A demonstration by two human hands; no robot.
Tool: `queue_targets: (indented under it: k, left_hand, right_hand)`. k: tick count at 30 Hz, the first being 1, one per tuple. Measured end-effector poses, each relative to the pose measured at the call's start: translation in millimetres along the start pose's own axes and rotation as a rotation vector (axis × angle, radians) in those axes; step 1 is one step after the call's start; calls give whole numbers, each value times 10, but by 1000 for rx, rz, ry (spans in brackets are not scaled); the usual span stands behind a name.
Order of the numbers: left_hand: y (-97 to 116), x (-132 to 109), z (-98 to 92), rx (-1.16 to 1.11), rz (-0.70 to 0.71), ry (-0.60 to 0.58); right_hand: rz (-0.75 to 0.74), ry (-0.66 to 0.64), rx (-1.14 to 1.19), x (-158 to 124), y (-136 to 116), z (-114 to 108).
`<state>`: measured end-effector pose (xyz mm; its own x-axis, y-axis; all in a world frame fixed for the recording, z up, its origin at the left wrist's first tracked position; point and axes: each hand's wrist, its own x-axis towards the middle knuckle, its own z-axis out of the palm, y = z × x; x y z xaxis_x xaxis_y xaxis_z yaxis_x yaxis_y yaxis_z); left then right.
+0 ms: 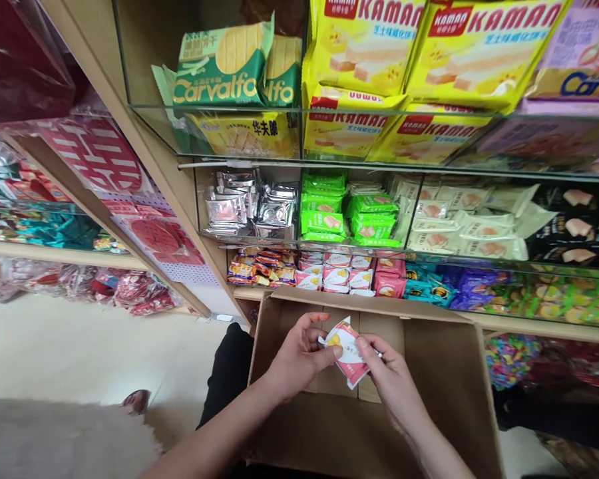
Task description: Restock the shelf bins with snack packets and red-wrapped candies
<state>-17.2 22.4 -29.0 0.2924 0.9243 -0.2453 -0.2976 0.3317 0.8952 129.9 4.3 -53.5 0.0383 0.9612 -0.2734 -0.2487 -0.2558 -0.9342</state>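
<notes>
I see one small pink and white packet [352, 356] held above the open cardboard box [444, 359]. The grip of the right hand [392, 372] is closed on one edge of it; the left hand [302, 356] holds the opposite side, thumb on the front, index finger raised. Just behind the box is a shelf unit [104, 80] of pale wood and glass. Similar packets [336, 277] lie in its low row, green packets [323, 223] above these, large yellow packs [362, 56] higher. At left are red decorations [100, 156] and the light floor [190, 359].
</notes>
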Motion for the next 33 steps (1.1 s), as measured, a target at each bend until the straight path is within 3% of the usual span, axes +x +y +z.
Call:
queue_targets:
  k: [4,7,13,16,19,21,24,28,33]
  left_hand:
    - [27,13,30,-45,-14,79]
    - [-3,27,26,-17,23,128]
    - [-67,-81,0,227,106,-99]
    - [136,-73,-21,331,143,-138]
    - [533,145,-128,716,357,65]
    - [778,405,-239,1098,502,163]
    - [943,839,-395,1570,529,16]
    - [849,1219,-453,2014,485,-190]
    - [710,1355,-356,2220,461,-203]
  right_hand:
    - [59,21,174,10,-51,67]
    - [42,-25,128,-9,-62,70]
    - [-124,-84,-199,-61,-61,-1]
    - [-304,-45,-385,-18,-182,-85]
    - [-694,143,-721,163,-366,-266]
    - [-854,280,-953,331,-436,-404]
    - [-865,325,-1258,527,-396,-531]
    - [-898,370,-1387,570,-240,-527]
    - [-912,384,-1351,523,-205,-492]
